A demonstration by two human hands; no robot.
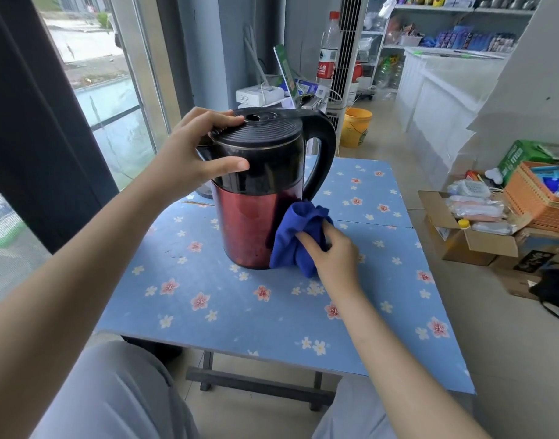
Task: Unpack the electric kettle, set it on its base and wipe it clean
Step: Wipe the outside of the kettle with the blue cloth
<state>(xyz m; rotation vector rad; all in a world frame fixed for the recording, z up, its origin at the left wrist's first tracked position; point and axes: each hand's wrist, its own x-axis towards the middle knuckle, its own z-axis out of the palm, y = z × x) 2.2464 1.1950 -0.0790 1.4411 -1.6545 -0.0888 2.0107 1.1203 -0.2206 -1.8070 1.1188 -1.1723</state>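
The kettle stands upright on the table, steadied at its lid by the left hand; the right hand is clenched on a blue cloth pressed against its lower wall. A hard sideways push could tip or slide it, since no base is seen beneath
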